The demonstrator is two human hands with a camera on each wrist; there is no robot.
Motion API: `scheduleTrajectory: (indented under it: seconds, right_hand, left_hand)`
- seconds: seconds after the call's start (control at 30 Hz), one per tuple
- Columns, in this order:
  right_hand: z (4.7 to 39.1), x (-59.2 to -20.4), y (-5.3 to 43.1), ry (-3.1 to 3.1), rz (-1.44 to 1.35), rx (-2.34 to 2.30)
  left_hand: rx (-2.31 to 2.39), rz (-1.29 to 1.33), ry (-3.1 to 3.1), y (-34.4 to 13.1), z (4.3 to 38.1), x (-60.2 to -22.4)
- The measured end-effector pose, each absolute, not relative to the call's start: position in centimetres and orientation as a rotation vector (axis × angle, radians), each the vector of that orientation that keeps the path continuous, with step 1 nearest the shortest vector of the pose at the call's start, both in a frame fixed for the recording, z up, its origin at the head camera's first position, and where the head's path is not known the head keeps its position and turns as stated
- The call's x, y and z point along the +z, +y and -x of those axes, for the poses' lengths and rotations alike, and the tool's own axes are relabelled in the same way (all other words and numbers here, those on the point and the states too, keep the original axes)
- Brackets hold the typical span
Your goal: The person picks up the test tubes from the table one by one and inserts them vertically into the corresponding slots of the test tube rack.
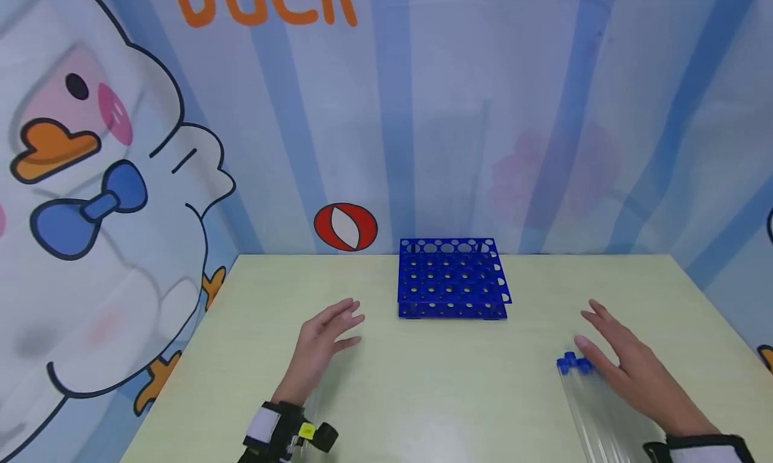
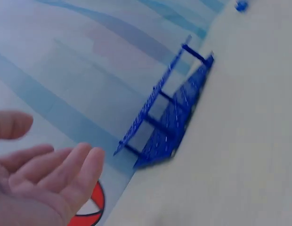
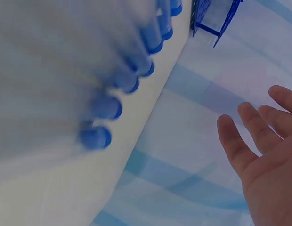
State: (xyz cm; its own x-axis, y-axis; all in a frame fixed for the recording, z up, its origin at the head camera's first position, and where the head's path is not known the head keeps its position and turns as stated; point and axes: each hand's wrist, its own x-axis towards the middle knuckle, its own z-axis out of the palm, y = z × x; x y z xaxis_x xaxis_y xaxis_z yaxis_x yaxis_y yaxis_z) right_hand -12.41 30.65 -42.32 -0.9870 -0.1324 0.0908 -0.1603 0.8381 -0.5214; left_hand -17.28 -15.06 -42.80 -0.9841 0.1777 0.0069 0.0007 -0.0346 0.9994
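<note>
My left hand [image 1: 323, 345] hovers over the table left of centre, its fingers extended and nothing in its grasp. Ahead of it and to the right stands a blue test tube rack [image 1: 449, 278], its round holes without tubes. The left wrist view shows the rack [image 2: 165, 108] from the side, apart from the fingertips. On the right, my right hand [image 1: 637, 376] is held above several clear test tubes [image 1: 582, 409] lying side by side, fingers spread and holding nothing. Their blue caps [image 3: 106, 106] line up in the right wrist view; the hand partly hides the tubes in the head view.
The pale table [image 1: 459, 382] ends at the back against a printed blue curtain [image 1: 447, 114] with a duck drawing [image 1: 181, 262] on the left. The rack stands close to that back edge. A wrist camera strap [image 1: 284, 436] is on my left wrist.
</note>
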Motion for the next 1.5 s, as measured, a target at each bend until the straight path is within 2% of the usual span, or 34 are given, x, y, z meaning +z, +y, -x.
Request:
scheduleTrajectory:
  seconds: [0.13,0.27,0.53,0.77,1.07,1.5]
  right_hand:
    - [14.0,-42.5,29.3,-2.929,-0.224,0.917]
    - [15.6,-42.8,27.9,-2.857,-0.214,0.997]
    - [18.2,-43.6,25.8,-2.707,-0.096,1.218]
    - [19.8,-44.0,23.7,-2.687,0.155,1.643]
    - [21.4,-45.0,22.3,-2.498,0.399,2.041]
    - [20.7,-45.6,21.8,-2.521,0.375,2.003]
  left_hand:
    - [2.408,0.018,1.832,-13.1,19.3,-43.4]
    - [2.459,0.152,1.723,-11.2,21.1,-44.1]
    - [2.353,0.252,1.729,-8.3,23.6,-45.3]
    - [2.258,0.287,1.75,-6.7,25.1,-45.7]
    - [2.27,0.304,1.772,-5.6,25.7,-46.9]
    - [2.23,0.27,1.843,-5.6,24.5,-46.7]
